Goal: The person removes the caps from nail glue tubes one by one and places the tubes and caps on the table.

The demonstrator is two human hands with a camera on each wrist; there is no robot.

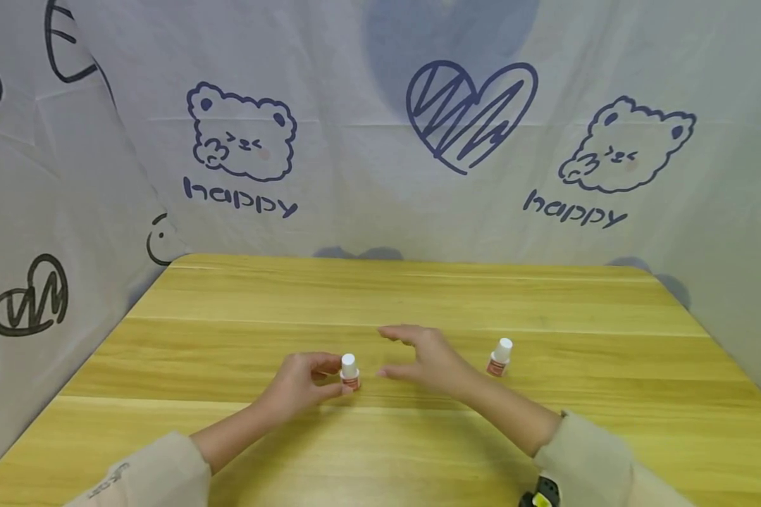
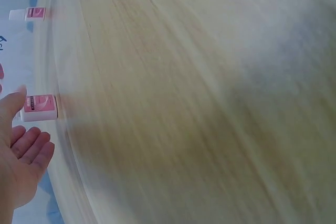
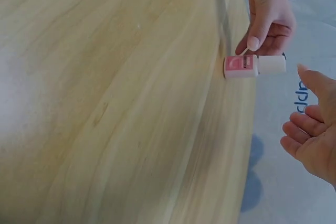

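A small white-capped bottle (image 1: pixel 349 373) with a pink label stands upright near the middle of the wooden table. My left hand (image 1: pixel 294 384) is right beside it, thumb in front and fingers to its left. In the left wrist view, the thumb of that hand (image 2: pixel 18 166) lies at the bottle (image 2: pixel 41 107), while the loosely bent fingers appear apart from it; contact is hard to tell. To the right, my right hand (image 1: pixel 428 359) hovers with thumb and fingers spread, holding nothing. A second, similar bottle (image 1: pixel 499 358) stands upright beyond the right forearm.
The wooden table (image 1: pixel 380 296) reaches back to a pale cloth (image 1: pixel 355 155) printed with hearts, bears and lettering. More of the cloth hangs along the left and right sides. A dark wrist device (image 1: pixel 541 493) shows by the right sleeve.
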